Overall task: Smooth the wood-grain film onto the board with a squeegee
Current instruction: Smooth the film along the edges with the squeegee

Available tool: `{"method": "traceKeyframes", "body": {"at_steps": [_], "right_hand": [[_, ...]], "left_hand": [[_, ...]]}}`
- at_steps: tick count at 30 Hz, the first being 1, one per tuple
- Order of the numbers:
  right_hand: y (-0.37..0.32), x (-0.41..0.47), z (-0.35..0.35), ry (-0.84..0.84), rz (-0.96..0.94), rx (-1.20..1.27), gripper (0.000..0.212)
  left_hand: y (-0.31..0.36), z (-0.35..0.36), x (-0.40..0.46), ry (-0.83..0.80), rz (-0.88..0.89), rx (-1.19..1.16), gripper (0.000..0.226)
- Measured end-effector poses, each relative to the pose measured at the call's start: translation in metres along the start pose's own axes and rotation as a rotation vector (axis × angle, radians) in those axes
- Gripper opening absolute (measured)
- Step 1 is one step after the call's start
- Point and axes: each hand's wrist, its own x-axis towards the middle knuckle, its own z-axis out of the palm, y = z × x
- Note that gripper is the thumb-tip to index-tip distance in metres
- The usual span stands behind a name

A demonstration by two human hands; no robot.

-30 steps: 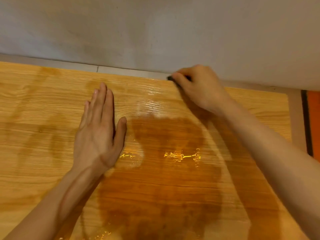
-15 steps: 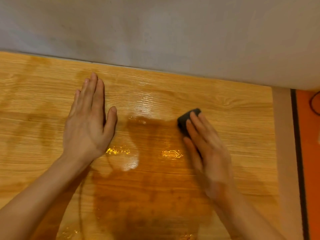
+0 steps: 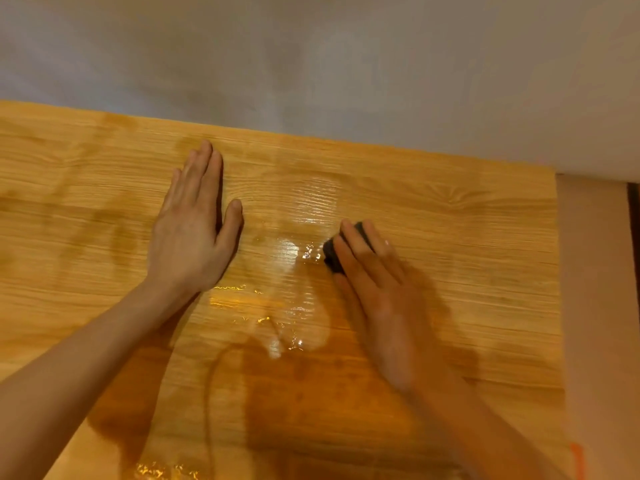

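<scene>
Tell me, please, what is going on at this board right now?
A person is smoothing a wood-grain film onto a board. The left hand lies flat on the film with straight fingers, holding it down. The right hand presses a dark squeegee against the film near the middle, beside a glossy patch.

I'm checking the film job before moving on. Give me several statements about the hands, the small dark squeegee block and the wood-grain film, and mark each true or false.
1. The left hand lies flat with straight fingers on the glossy wood-grain film. True.
2. The right hand holds nothing. False: its straight fingers press on the small dark squeegee block.
3. The squeegee block sits at the film's far edge by the grey wall. False: it is mid-board, well short of that edge.
4. The two hands are apart. True.
</scene>
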Motion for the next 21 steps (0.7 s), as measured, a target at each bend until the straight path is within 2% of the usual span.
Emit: {"method": "traceKeyframes", "body": {"at_steps": [3, 8, 12, 16, 19, 21], "right_hand": [[0.015, 0.032, 0.000, 0.027, -0.046, -0.028, 0.043], [0.021, 0.134, 0.007, 0.066, 0.147, -0.016, 0.044], [0.006, 0.092, 0.017, 0.141, 0.072, -0.041, 0.041], [-0.008, 0.034, 0.018, 0.031, -0.048, -0.021, 0.050], [-0.009, 0.086, 0.018, 0.056, 0.009, -0.045, 0.042], [-0.016, 0.139, 0.021, 0.023, 0.087, -0.023, 0.043]], "left_hand": [[0.000, -0.001, 0.004, -0.001, -0.007, -0.006, 0.065], [0.000, -0.002, 0.004, -0.008, -0.018, 0.000, 0.064], [0.001, -0.002, 0.002, -0.009, -0.022, -0.005, 0.063], [0.000, -0.002, 0.003, -0.006, -0.027, -0.002, 0.063], [-0.001, -0.001, 0.005, -0.013, -0.027, -0.004, 0.063], [-0.002, -0.001, 0.006, -0.010, -0.019, -0.005, 0.062]]}}
